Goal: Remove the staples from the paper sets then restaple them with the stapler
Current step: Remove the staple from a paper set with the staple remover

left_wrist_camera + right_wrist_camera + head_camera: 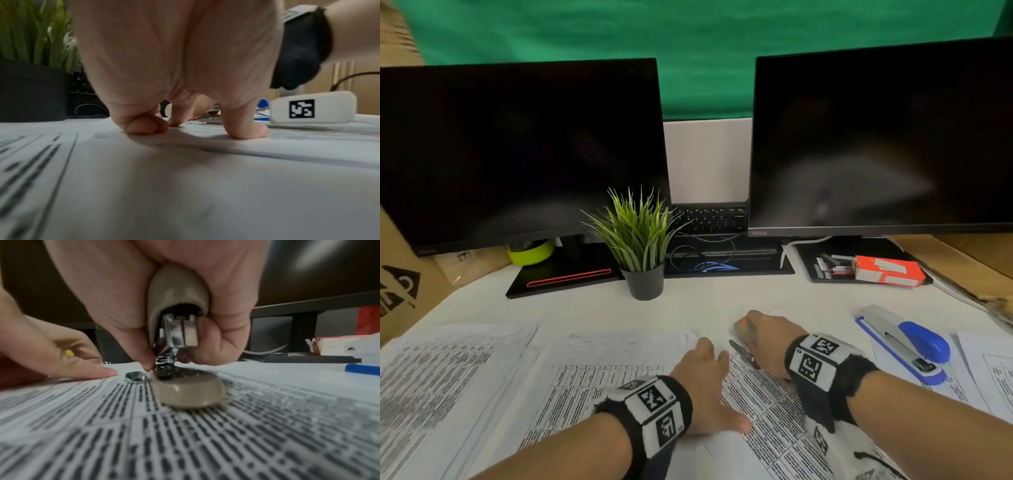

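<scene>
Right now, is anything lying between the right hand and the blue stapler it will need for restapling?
Nothing visible does. The blue stapler lies on papers just right of the right hand, with only paper between them. That hand grips a beige staple remover, so it isn't free.

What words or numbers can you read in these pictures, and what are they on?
"15": faint digits on the red and white staple box, a best guess.
Right monitor: small logo on the lower frame, too blurred to read.
Paper sets: tables of print, too small and blurred to read.
Wrist bands: black and white square code markers, with tiny unreadable digits.
Cardboard box: printed symbols, cut off and not legible.
</scene>
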Available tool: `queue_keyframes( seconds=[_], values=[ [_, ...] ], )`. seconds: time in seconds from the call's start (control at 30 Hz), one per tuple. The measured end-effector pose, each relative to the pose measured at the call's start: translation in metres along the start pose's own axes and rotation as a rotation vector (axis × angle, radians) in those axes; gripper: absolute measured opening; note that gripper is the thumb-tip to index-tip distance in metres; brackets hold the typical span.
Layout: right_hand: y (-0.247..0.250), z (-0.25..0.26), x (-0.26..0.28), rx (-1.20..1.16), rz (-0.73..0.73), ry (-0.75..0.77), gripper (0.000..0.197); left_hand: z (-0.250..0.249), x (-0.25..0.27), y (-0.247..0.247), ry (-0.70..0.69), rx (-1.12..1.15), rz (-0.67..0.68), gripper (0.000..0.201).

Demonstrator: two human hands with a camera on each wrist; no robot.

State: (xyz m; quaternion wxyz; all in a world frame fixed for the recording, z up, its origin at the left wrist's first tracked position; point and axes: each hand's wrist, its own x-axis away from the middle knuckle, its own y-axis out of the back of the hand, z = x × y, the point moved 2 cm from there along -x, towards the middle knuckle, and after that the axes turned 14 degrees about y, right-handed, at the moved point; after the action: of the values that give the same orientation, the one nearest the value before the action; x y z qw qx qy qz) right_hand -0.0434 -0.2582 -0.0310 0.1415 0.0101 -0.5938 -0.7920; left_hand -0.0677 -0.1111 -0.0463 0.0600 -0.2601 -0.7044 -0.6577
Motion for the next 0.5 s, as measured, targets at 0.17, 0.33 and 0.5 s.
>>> queue_keyframes(
  seconds=[0.17, 0.33, 0.5],
  values=[
    [0.004, 0.012, -0.013, -0.029, 0.000, -0.019, 0.021, -0.001, 0.002, 0.003, 0.011, 0.019, 0.040, 0.115],
    [0.023, 0.021, -0.021, -0.032, -0.025, -0.031, 0.038, -0.001, 0.005, 0.004, -0.006, -0.021, 0.058, 0.111],
    [0.030, -0.011, 0.010, -0.138, -0.079, -0.099, 0.027, 0.007, 0.009, 0.012, -0.112, -0.113, 0.092, 0.107]
  ],
)
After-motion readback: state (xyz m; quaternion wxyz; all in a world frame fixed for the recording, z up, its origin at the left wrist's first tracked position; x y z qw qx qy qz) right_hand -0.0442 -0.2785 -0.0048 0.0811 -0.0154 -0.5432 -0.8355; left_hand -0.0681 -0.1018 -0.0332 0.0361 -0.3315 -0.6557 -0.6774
